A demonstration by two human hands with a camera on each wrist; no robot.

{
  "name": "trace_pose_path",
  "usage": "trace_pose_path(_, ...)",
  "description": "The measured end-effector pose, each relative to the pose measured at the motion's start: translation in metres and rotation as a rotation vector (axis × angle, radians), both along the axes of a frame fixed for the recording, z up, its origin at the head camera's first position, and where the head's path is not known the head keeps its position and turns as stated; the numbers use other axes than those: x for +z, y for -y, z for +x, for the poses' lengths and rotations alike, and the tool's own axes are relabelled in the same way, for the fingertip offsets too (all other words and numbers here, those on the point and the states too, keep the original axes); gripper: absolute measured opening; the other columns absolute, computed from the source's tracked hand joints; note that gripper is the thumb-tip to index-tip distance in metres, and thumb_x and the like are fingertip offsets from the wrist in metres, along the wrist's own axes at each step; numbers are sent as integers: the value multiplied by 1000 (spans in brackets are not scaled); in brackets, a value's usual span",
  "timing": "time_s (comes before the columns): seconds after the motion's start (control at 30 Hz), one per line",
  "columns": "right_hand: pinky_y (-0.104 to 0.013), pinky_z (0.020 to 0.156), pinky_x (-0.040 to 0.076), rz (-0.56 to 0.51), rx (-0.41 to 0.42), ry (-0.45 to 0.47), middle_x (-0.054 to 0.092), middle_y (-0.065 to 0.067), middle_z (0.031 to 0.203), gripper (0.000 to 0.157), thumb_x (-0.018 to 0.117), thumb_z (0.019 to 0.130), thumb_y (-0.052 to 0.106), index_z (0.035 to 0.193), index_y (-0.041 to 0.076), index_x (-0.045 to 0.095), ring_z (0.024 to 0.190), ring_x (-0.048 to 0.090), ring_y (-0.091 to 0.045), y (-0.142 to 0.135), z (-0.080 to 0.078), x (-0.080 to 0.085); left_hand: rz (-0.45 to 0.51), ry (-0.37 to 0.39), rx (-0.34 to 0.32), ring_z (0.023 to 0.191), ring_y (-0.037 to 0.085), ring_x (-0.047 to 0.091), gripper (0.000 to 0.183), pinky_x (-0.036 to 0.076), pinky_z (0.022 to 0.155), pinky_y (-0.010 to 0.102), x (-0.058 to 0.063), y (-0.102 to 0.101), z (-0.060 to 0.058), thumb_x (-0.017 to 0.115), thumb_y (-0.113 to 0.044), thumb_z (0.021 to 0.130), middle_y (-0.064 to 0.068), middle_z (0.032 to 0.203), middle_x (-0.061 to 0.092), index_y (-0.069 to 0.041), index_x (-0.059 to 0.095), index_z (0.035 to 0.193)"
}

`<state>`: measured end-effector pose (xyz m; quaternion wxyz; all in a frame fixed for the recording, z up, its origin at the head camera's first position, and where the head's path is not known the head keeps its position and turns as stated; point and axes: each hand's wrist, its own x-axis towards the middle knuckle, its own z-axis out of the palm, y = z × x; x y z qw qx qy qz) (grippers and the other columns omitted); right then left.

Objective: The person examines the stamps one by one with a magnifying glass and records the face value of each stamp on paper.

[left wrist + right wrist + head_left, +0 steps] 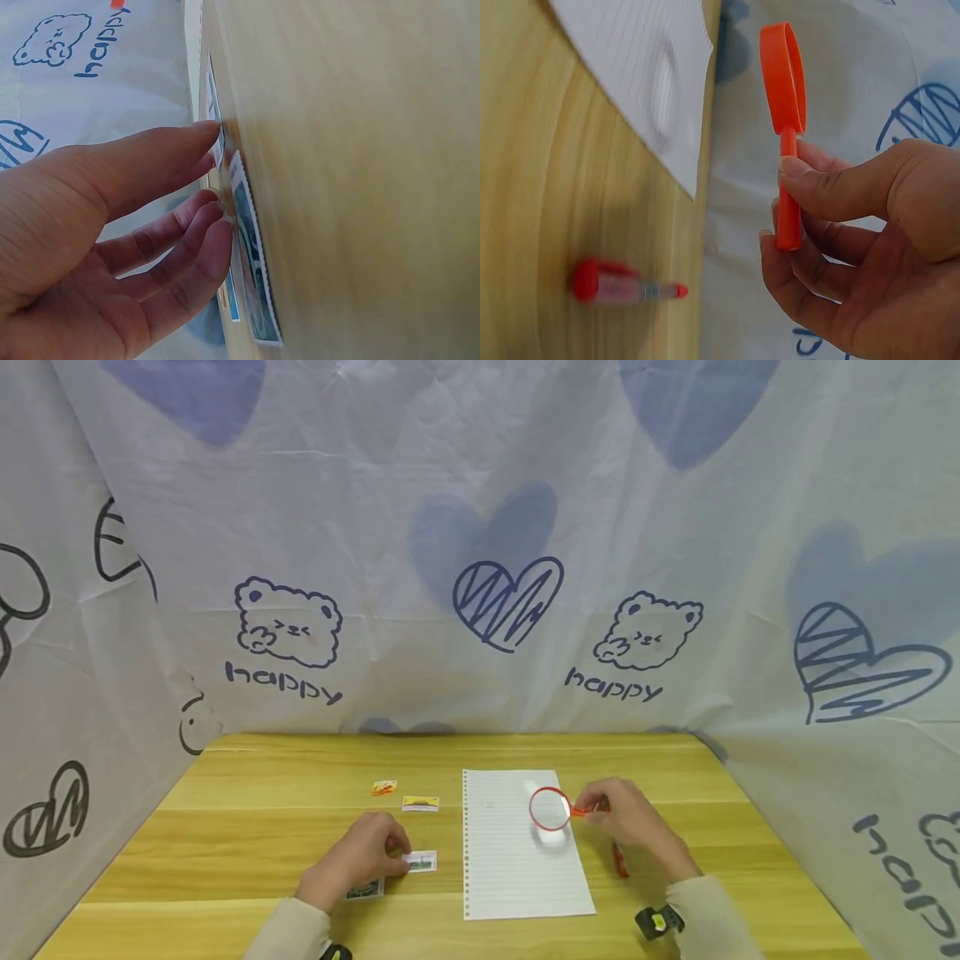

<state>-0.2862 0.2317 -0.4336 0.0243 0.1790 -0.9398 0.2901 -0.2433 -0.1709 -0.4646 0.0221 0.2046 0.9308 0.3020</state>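
My right hand (pixel 618 810) pinches the handle of a red-orange magnifying glass (pixel 784 82) between thumb and fingers. The lens is raised above a lined sheet of paper (pixel 517 868) and casts a bright spot with a shadow on it. On the left, my left hand (pixel 367 852) has its thumb and forefinger at the left edge of a green-and-white stamp (pixel 422 861), gripping it at the tabletop. A darker green stamp (pixel 253 255) lies beneath that hand, partly hidden by it in the head view.
Farther back lie a yellow-and-purple stamp (pixel 421 803) and a small orange-yellow stamp (pixel 384 787). A red-capped pen (pixel 622 285) rests on the wooden table (pixel 285 777) right of the paper, below the right hand. A printed cloth (pixel 390 568) hangs behind and at the sides.
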Motion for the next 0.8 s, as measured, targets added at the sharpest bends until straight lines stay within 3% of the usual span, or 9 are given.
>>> trace_pose_path(0.43,-25,68,50,10,-83,-53,74,-6,86,15,76,83,-7,90,6,77,78,60,-13,-63,1,0,-3,35,16,82,17,59,15,54,71,35,0,0,2,88,-8,79,5,90,69,-6,79,90)
trace_pose_path(0.8,-25,65,49,40,-133,-61,74,-9,86,11,75,84,-5,94,2,77,77,60,-13,-101,-4,-6,-4,49,22,84,18,60,14,56,74,39,2,0,4,87,-7,79,6,92,69,-6,79,91)
